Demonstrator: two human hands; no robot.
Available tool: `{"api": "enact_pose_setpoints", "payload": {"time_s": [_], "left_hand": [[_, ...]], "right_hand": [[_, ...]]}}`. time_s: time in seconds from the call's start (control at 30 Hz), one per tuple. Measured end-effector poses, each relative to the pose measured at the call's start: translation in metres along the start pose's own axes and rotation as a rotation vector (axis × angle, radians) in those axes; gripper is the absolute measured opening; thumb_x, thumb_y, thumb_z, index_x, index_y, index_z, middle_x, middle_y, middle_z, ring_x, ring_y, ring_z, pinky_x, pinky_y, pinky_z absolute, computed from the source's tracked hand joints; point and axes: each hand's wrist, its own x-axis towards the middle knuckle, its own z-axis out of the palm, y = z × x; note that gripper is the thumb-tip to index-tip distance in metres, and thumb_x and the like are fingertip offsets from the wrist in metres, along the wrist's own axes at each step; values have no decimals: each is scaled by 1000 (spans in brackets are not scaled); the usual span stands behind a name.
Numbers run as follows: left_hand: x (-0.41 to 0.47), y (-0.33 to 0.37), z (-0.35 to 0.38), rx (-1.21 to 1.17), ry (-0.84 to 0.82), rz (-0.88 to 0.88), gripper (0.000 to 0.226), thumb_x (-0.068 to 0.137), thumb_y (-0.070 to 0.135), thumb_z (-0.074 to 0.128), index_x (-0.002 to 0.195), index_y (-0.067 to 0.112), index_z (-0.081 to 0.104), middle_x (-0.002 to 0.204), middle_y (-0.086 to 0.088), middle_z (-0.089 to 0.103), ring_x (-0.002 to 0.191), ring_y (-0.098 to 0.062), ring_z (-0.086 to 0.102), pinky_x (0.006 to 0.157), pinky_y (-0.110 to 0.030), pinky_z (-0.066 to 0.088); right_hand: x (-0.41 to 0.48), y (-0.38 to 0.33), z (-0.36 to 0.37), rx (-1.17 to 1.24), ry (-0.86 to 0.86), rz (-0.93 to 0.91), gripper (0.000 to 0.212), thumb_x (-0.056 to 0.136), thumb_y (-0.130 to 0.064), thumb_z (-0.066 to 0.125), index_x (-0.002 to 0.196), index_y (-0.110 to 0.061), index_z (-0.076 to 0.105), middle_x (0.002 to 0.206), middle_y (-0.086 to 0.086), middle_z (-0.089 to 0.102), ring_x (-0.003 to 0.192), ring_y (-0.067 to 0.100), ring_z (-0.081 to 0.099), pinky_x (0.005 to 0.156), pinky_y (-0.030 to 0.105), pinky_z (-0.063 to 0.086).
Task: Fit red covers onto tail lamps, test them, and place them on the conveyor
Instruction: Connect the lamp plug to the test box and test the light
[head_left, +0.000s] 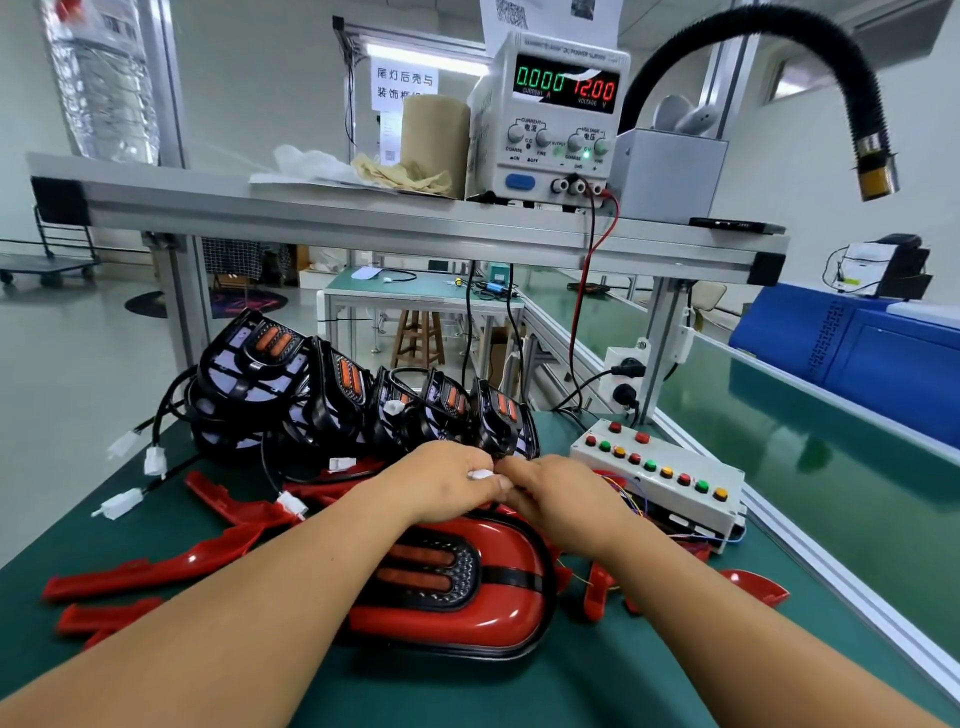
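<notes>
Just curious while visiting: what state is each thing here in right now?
Power supply, on, reading 0.000 A, 12.00 V.
Covered lamp, red cover fitted, unlit.
Bare lamps, uncovered, heaped behind.
Loose covers, lying unfitted.
Connector, pinched, mating unclear.
Left grip, pinching it.
Right grip, pinching it.

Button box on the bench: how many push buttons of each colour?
Red buttons: 5
Green buttons: 3
Yellow buttons: 3
Total: 11
</notes>
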Motion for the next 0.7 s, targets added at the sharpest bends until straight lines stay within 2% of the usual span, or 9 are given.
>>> {"api": "enact_pose_setpoints", "payload": {"time_s": [0.07, 0.17, 0.27, 0.37, 0.43, 0.5, 0.57, 0.63, 0.7], "left_hand": [[1, -1, 0, -2, -10, -4, 35, 94, 48, 53, 63, 34, 46, 69, 11, 51, 67, -1, 46, 57, -23, 31], [1, 0, -3, 30, -27, -18, 30, 97, 52, 47, 74, 33, 49, 76, 13, 52, 74, -5, 49, 62, -24, 34], [0, -4, -17, 14, 31, -40, 30, 101, 46, 42, 108, 21, 56, 99, 2, 62, 93, -19, 55, 76, -31, 41], [-3, -15, -35, -174, 167, -80, 37, 103, 35, 42, 138, 21, 45, 116, -5, 59, 93, -16, 54, 75, -28, 39], [-4, -24, -45, -331, 294, -113, 34, 104, 30, 41, 137, 24, 47, 106, -2, 58, 88, -13, 52, 71, -26, 39], [-3, -33, -52, -580, 421, -176, 31, 104, 25, 43, 134, 21, 50, 99, -2, 57, 90, -17, 53, 82, -31, 44], [-3, -40, -57, -818, 503, -215, 26, 103, 20, 46, 128, 17, 52, 99, -4, 56, 91, -16, 53, 97, -39, 43], [-5, -43, -61, -979, 558, -219, 15, 103, 15, 48, 116, 20, 53, 101, -2, 56, 89, -12, 54, 105, -43, 38], [-7, -45, -63, -1103, 594, -212, 13, 102, 11, 48, 107, 22, 53, 97, 0, 59, 87, -10, 57, 104, -40, 38]], "right_hand": [[0, 1, 1, 4, 0, -4, 29, 100, -39, 44, 106, -13, 57, 83, 11, 64, 78, 31, 58, 59, 33, 29], [2, 5, 0, -20, -18, 48, 35, 101, -44, 40, 112, -16, 56, 92, 10, 66, 86, 30, 59, 65, 38, 41], [0, 13, -2, -61, -34, 192, 38, 100, -47, 39, 115, -16, 55, 102, 7, 64, 98, 29, 58, 79, 39, 44], [-5, 17, -2, -124, -68, 326, 48, 98, -49, 43, 138, -22, 46, 129, 0, 51, 124, 21, 43, 104, 38, 30], [-5, 12, -2, -51, -44, 344, 51, 97, -50, 47, 138, -22, 48, 129, -2, 48, 124, 19, 41, 103, 34, 32], [-6, -1, -5, 109, -19, 349, 43, 93, -57, 48, 115, -23, 62, 102, -6, 56, 103, 16, 55, 81, 25, 43], [-7, -15, -6, 228, -105, 370, 53, 83, -73, 44, 99, -26, 61, 84, -8, 60, 83, 15, 61, 65, 26, 46], [-10, -24, -2, 250, -225, 373, 68, 74, -83, 42, 113, -29, 53, 93, -3, 64, 87, 17, 62, 71, 31, 49], [-10, -28, 1, 324, -291, 382, 71, 75, -80, 50, 126, -32, 40, 105, 0, 61, 100, 19, 60, 82, 35, 49]]}}
